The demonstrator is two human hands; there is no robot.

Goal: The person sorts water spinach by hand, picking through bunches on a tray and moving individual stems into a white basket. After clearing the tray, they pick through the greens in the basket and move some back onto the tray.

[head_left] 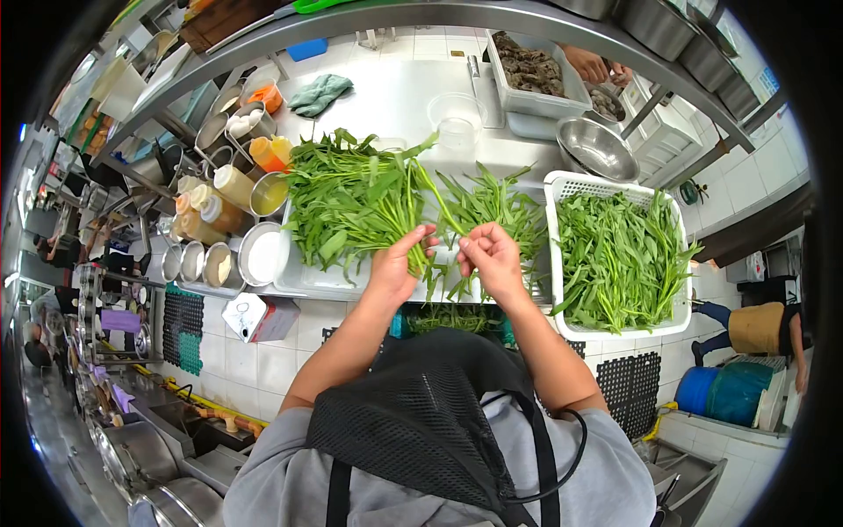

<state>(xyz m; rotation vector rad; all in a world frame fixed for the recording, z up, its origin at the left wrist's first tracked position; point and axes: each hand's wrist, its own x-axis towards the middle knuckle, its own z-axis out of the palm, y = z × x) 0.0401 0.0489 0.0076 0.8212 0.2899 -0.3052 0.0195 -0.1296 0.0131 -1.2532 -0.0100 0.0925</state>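
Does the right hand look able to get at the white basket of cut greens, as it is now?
Probably yes: the white basket stands just beside the right hand, with its top open. Nothing tall is between them, though the fingers hold a stem.

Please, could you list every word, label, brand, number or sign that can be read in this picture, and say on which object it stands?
No word, brand or number can be read with certainty.
Small carton below the counter: printed marks, too small and blurred to read.
Squeeze bottles: no lettering can be made out.
White basket of greens: no text seen.
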